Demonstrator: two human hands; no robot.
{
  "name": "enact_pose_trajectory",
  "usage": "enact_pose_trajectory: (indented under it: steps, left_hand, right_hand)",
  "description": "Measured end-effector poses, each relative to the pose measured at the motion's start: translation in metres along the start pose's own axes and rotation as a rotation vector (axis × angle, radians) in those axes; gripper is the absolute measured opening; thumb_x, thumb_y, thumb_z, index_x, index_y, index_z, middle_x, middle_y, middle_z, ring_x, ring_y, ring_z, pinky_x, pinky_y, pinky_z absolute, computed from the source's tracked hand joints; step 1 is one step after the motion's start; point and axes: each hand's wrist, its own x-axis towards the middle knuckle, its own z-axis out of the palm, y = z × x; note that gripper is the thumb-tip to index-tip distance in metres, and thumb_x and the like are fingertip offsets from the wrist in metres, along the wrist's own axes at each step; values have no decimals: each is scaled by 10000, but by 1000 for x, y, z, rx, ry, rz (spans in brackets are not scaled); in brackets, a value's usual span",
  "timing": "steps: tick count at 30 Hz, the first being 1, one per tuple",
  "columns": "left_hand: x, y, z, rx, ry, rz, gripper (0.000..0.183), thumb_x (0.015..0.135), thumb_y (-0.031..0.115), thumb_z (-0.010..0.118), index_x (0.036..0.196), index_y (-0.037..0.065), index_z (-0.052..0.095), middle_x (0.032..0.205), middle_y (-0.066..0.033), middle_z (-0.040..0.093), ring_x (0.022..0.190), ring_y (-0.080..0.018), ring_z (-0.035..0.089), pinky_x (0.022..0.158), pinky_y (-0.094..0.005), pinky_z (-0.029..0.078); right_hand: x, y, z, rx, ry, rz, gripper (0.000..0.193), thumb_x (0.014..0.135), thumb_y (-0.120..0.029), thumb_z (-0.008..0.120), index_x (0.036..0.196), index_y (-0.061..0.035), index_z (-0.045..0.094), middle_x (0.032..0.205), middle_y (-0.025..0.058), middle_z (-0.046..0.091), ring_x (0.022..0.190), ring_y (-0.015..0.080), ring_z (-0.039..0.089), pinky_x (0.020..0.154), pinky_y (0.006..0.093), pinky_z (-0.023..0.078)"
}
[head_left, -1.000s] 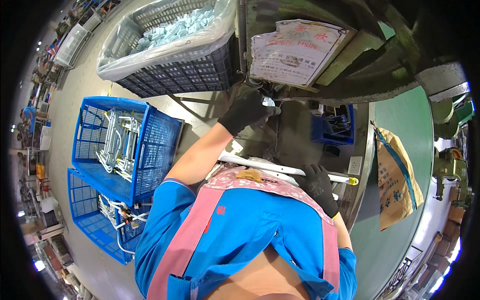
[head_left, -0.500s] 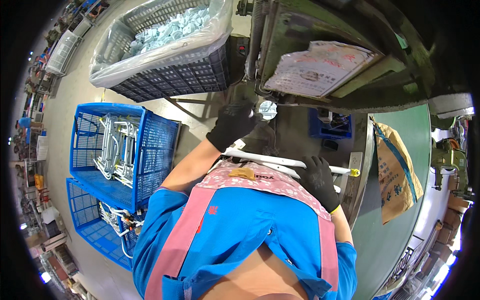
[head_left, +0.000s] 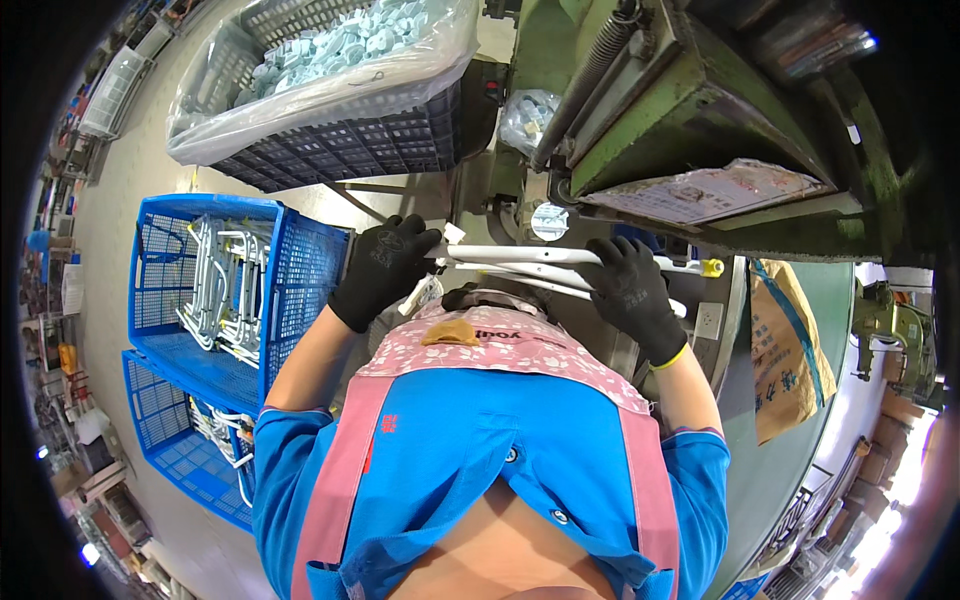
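Observation:
A white tubular metal frame lies crosswise in front of my apron, with a yellow cap at its right end. My left hand, in a black glove, is closed round the frame's left end. A small white piece sticks up beside those fingers. Farther along the tubes, my gloved right hand grips the frame from above. Just beyond the frame is a round, pale disc-like part at the green machine. The fingers' undersides are hidden.
A black crate lined with clear plastic holds many pale blue parts at the far left. Blue baskets with white tube frames stand at my left. A brown paper sack lies on the green surface at right.
My left hand has come back from near the machine, leftward, and now holds the frame's left end. My right hand and the frame have risen away from my apron toward the machine.

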Motion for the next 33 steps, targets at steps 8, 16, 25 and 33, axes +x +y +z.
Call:
enact_pose_trajectory:
  steps: [8, 16, 25, 33]
  left_hand:
    - [15, -5, -25, 32, 50, 35, 313, 682, 121, 703, 982, 109, 614, 908, -86, 601, 827, -277, 618, 642, -389, 493]
    - [36, 2, -37, 55, 140, 56, 258, 692, 99, 708, 944, 89, 653, 854, -83, 631, 771, -273, 637, 631, -365, 498]
    - [31, -28, -4, -67, 22, -9, 301, 703, 142, 734, 992, 81, 674, 886, -103, 663, 780, -292, 654, 672, -365, 519]
    - [29, -37, 11, -158, -52, -38, 347, 723, 167, 729, 1055, 87, 663, 1143, -176, 623, 1053, -323, 596, 878, -406, 488]
  right_hand:
    - [7, 53, 31, 109, 34, 27, 254, 759, -61, 602, 1006, -101, 646, 992, 155, 602, 919, 367, 588, 770, 440, 483]
    - [-10, 72, 41, 45, 182, -25, 376, 705, -83, 637, 1079, -124, 638, 1059, 150, 619, 963, 347, 602, 837, 431, 493]
    - [-10, 63, 55, 144, -90, 220, 262, 713, -91, 649, 972, -54, 650, 1105, 192, 586, 950, 373, 583, 840, 512, 421]
    - [-28, 11, 9, -172, 108, 166, 259, 812, -209, 636, 1045, -96, 639, 1162, 178, 584, 988, 392, 582, 778, 462, 487]
